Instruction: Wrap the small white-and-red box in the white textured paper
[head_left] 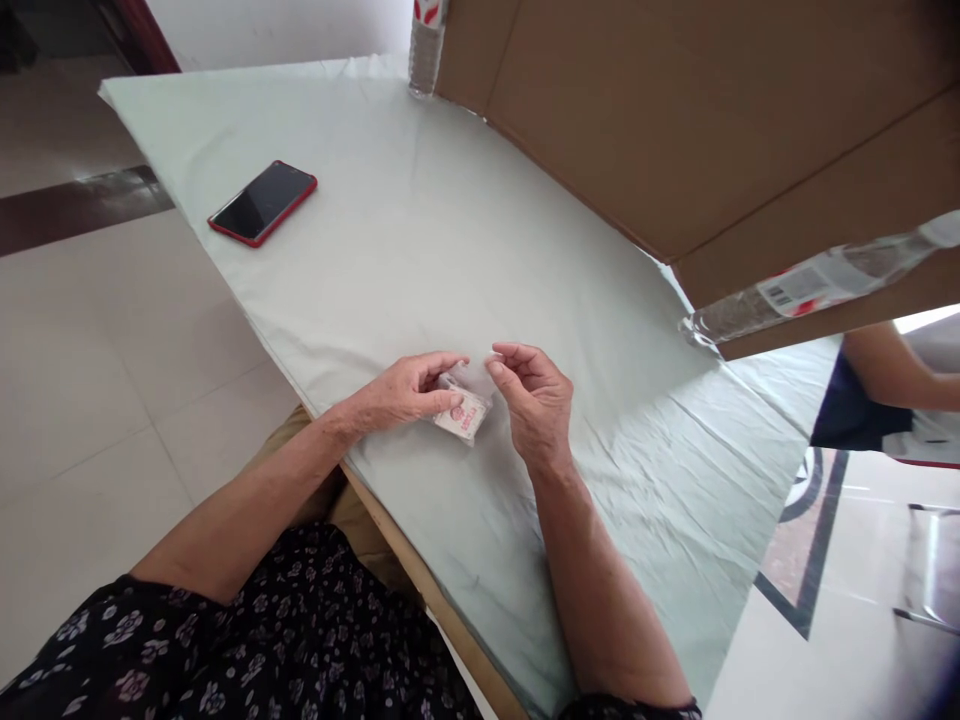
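Between thumb and fingers, my left hand [409, 390] holds a small clear plastic packet [466, 415] with a pale item and red print inside, low over the cloth near the table's front edge. Just to the right, my right hand [538, 400] is closed in a pinch, thumb against the index finger. Whatever is between those fingertips, perhaps a bit of clear film, is too small to name.
A phone with a red case [262, 203] lies at the left on the pale green cloth [420, 240]. A large cardboard panel [675, 120] stands at the right, with a plastic bottle [810, 285] along its lower edge and another bottle [426, 55] at its left end. Another person's arm [900, 370] shows at far right.
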